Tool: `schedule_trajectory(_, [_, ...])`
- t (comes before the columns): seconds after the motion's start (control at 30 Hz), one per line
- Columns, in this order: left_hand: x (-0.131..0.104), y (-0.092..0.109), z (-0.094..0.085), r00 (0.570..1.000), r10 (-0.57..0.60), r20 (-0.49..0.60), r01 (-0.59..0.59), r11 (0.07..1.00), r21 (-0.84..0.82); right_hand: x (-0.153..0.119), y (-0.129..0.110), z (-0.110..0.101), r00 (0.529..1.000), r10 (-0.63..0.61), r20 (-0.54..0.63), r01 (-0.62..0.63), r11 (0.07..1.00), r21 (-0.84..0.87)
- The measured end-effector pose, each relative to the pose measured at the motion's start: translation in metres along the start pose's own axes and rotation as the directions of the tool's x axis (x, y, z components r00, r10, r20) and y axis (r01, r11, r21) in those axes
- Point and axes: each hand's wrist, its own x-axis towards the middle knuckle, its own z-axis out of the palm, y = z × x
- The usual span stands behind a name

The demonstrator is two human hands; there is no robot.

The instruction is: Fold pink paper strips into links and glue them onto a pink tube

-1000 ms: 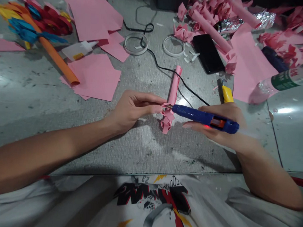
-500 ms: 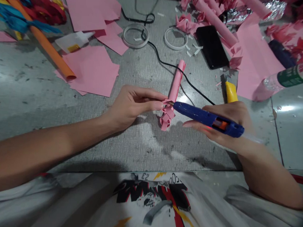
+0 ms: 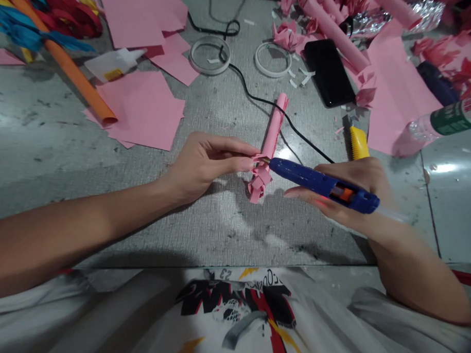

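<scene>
Between thumb and fingers my left hand (image 3: 208,165) pinches a small pink paper piece (image 3: 259,158). My right hand (image 3: 351,185) is wrapped round a blue hot glue gun (image 3: 316,180), whose metal nozzle meets that paper piece. A clear glue stick (image 3: 391,213) pokes out of the gun's back end. Below the nozzle lies a rolled pink paper tube (image 3: 275,127), its near end covered with folded pink paper bits (image 3: 260,182). The gun's black cord (image 3: 299,131) runs across the tube. Whether glue is coming out is too small to tell.
Pink paper sheets (image 3: 141,109), a glue bottle (image 3: 113,64) and an orange tube (image 3: 76,81) lie at left. Two white rings (image 3: 211,55) are at the back. A black phone (image 3: 329,71), a yellow cutter (image 3: 358,142) and a plastic bottle (image 3: 446,122) lie at right.
</scene>
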Motion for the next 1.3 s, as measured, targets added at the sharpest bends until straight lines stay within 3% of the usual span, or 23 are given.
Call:
schedule_trajectory(0.37, [0.000, -0.001, -0.001, 1.000, 0.026, 0.003, -0.026, 1.000, 0.014, -0.002, -0.015, -0.004, 1.000, -0.028, 0.000, 0.028, 0.999, -0.036])
schedule_trajectory(0.53, [0.000, -0.002, -0.001, 0.999, 0.039, 0.011, -0.039, 0.999, 0.016, -0.012, -0.021, -0.003, 0.993, -0.077, 0.085, 0.097, 0.961, -0.259])
schedule_trajectory(0.67, [-0.001, 0.000, 0.000, 0.999, 0.030, 0.029, -0.030, 0.999, 0.014, -0.020, -0.025, 0.001, 0.992, -0.088, 0.088, 0.118, 0.887, -0.446])
schedule_trajectory(0.87, [0.000, 0.000, -0.002, 1.000, -0.028, -0.008, 0.028, 1.000, 0.005, -0.022, -0.024, -0.002, 0.990, -0.119, 0.070, 0.138, 0.887, -0.441])
schedule_trajectory(0.97, [0.001, -0.003, -0.003, 0.999, -0.034, -0.043, 0.033, 0.999, -0.012, -0.017, -0.016, -0.010, 0.991, -0.135, 0.004, 0.129, 0.938, -0.322])
schedule_trajectory(1.1, [0.002, -0.004, -0.003, 0.997, -0.033, -0.064, 0.032, 0.999, -0.008, -0.002, 0.008, -0.016, 0.982, -0.082, -0.170, 0.033, 0.962, -0.270])
schedule_trajectory(1.3, [0.002, -0.003, -0.002, 0.998, -0.034, -0.046, 0.032, 0.999, -0.045, 0.024, 0.054, -0.003, 0.994, 0.012, -0.112, -0.050, 0.938, -0.342])
